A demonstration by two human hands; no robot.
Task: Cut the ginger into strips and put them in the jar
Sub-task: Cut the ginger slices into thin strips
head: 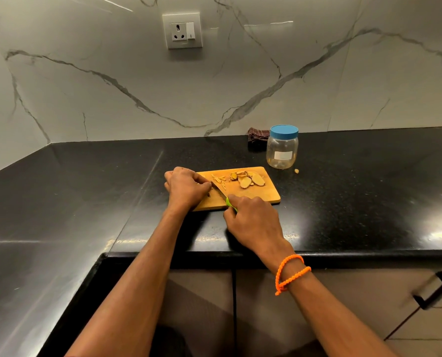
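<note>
one knife [221, 194] (right hand [250, 217] gripping) | one lidded jar [282, 148] | one board [263, 194]

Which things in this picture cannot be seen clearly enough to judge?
- Head view: the ginger piece being cut is hidden under the left hand.
- The knife: its handle is mostly covered by the right hand.
- The jar: its label is too small to read.
- The small crumb beside the jar is too small to identify.
- The dark cloth is partly hidden behind the jar.
</note>
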